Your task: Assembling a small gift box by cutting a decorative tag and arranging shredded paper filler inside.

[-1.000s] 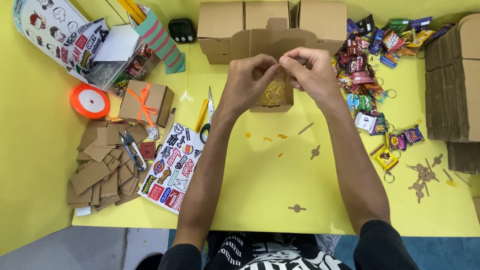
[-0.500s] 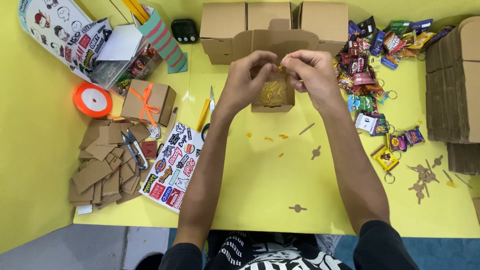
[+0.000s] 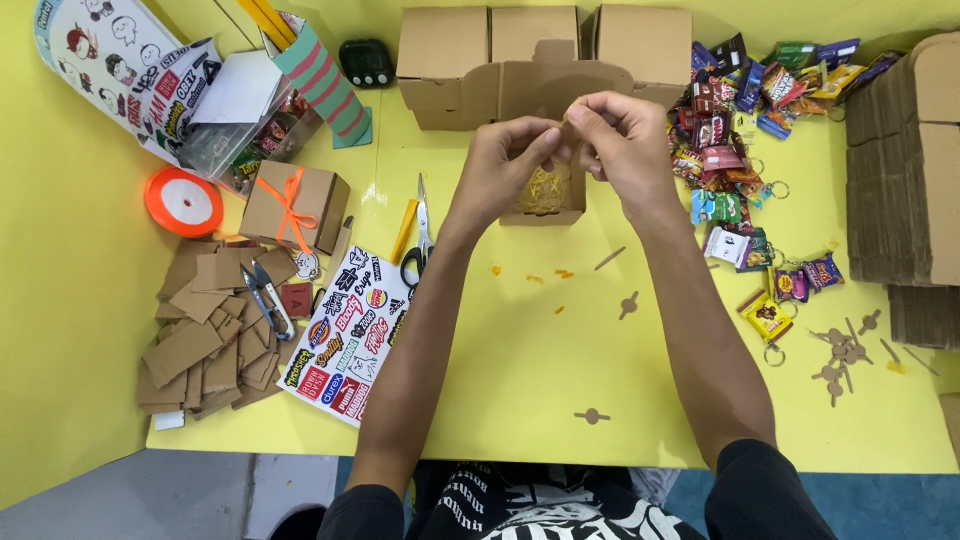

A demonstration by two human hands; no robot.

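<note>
A single head-worn camera looks almost straight down on the yellow desk point(image 3: 560, 400) from above the person's seat, facing away from the body toward the far edge where the cardboard boxes point(image 3: 545, 60) stand. It sits close enough that both forearms run up from the lower frame edge, with the hands just below those boxes. No second view shares the scene.

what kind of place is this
Probably a craft or gift-packing table: both hands work at a small cardboard box, with scissors, orange ribbon and sweets around.
</note>
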